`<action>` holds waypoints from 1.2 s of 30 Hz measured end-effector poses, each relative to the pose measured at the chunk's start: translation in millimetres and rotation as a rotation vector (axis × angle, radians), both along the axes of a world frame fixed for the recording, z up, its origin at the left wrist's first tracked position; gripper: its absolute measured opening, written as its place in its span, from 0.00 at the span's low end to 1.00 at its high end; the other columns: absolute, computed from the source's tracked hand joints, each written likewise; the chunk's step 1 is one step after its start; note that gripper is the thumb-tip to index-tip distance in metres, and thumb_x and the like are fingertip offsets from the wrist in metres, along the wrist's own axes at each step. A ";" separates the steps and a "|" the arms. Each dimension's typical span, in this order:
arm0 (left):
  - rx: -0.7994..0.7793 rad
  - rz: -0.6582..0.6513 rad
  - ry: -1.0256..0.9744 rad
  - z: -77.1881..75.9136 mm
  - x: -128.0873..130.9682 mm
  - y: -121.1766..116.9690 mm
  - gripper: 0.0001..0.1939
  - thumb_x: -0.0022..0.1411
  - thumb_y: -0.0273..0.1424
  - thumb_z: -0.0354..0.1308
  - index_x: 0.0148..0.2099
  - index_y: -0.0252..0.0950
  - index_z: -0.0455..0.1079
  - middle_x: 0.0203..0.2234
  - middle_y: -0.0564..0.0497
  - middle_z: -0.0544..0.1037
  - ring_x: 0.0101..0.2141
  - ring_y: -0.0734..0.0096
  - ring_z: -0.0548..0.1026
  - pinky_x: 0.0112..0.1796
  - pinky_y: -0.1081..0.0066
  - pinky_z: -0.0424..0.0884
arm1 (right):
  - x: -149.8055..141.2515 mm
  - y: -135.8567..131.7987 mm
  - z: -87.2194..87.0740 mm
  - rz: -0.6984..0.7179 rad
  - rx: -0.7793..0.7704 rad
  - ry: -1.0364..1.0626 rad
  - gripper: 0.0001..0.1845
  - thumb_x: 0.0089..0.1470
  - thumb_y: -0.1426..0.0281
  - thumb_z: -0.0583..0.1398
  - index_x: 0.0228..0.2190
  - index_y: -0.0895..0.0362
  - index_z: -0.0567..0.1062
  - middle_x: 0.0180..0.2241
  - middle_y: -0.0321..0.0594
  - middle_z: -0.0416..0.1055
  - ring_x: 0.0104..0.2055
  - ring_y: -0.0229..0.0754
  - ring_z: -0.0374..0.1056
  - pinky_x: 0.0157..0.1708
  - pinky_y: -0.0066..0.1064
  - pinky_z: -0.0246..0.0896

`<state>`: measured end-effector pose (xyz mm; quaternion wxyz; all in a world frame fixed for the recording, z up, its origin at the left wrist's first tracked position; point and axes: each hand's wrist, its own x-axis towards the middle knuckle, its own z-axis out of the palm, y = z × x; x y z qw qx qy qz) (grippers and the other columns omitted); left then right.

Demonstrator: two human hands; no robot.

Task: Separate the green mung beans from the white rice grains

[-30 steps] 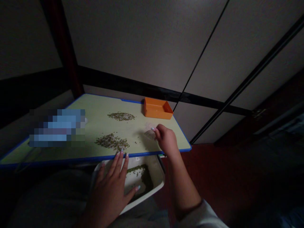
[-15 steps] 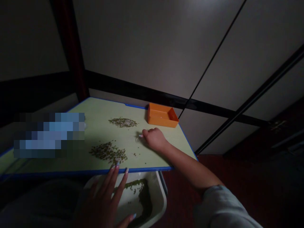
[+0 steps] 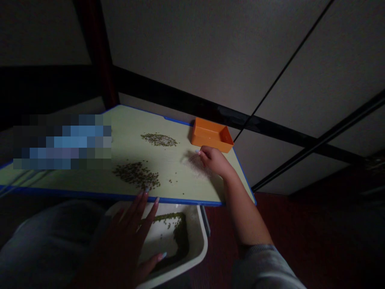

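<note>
My right hand (image 3: 214, 160) is closed, fingertips pinched, above a patch of fine pale grains (image 3: 200, 167) on the light green board (image 3: 177, 182). What the pinch holds, if anything, is too small to make out. My left hand (image 3: 132, 233) is spread open at the board's blue front edge, fingertips close to a heap of dark green beans (image 3: 136, 174). Farther back lies a second heap of small greenish grains mixed with pale ones (image 3: 159, 139). Just beyond my right hand stands an orange box (image 3: 210, 140).
Below the board's front edge, partly behind my left hand, is a white basin (image 3: 202, 241) with green beans along its inner sides. A blurred-out bluish area (image 3: 72, 140) covers the board's left part. A panelled wall (image 3: 186, 60) rises behind.
My right hand has shifted a little rightward, closer to the orange box's right side, and the pale grains beneath it now show. My left hand stays spread at the edge. The view has tilted slightly.
</note>
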<state>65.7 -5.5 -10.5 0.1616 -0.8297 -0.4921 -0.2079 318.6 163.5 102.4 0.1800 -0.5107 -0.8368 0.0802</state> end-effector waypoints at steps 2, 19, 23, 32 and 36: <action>0.000 -0.002 -0.007 1.4 0.6 -0.9 0.49 0.46 0.52 0.56 0.65 0.37 0.46 0.66 0.37 0.51 0.61 0.47 0.60 0.51 0.54 0.63 | 4.2 0.1 0.0 0.172 -0.078 0.028 0.17 0.59 0.63 0.50 0.23 0.59 0.67 0.23 0.33 0.61 0.27 0.32 0.56 0.28 0.23 0.47; -0.026 0.002 -0.025 1.4 -0.5 -0.2 0.49 0.46 0.54 0.56 0.66 0.40 0.44 0.66 0.39 0.51 0.61 0.48 0.60 0.50 0.57 0.64 | 45.7 -7.4 19.5 -0.041 -0.606 0.078 0.06 0.46 0.70 0.61 0.21 0.60 0.73 0.20 0.32 0.70 0.18 0.30 0.60 0.23 0.24 0.54; 0.004 -0.005 -0.022 -1.1 0.8 -0.7 0.48 0.46 0.53 0.57 0.65 0.38 0.47 0.66 0.38 0.49 0.61 0.46 0.58 0.50 0.56 0.64 | 45.6 -10.3 16.7 -0.011 -0.684 0.095 0.05 0.45 0.71 0.63 0.22 0.59 0.72 0.19 0.31 0.69 0.19 0.30 0.64 0.24 0.24 0.56; -0.023 -0.012 -0.042 -0.2 2.2 -0.6 0.49 0.46 0.52 0.57 0.65 0.40 0.46 0.67 0.38 0.47 0.61 0.44 0.58 0.50 0.54 0.65 | 11.8 -14.4 7.0 0.138 -0.281 -0.166 0.07 0.43 0.70 0.67 0.24 0.59 0.75 0.20 0.29 0.68 0.24 0.30 0.57 0.26 0.24 0.43; -0.047 -0.010 -0.048 -0.8 1.6 -1.8 0.48 0.46 0.51 0.58 0.66 0.40 0.45 0.66 0.38 0.50 0.61 0.45 0.59 0.49 0.54 0.67 | 3.1 -15.3 5.3 0.087 -0.207 -0.259 0.07 0.43 0.68 0.67 0.25 0.58 0.76 0.22 0.31 0.69 0.24 0.31 0.56 0.25 0.25 0.39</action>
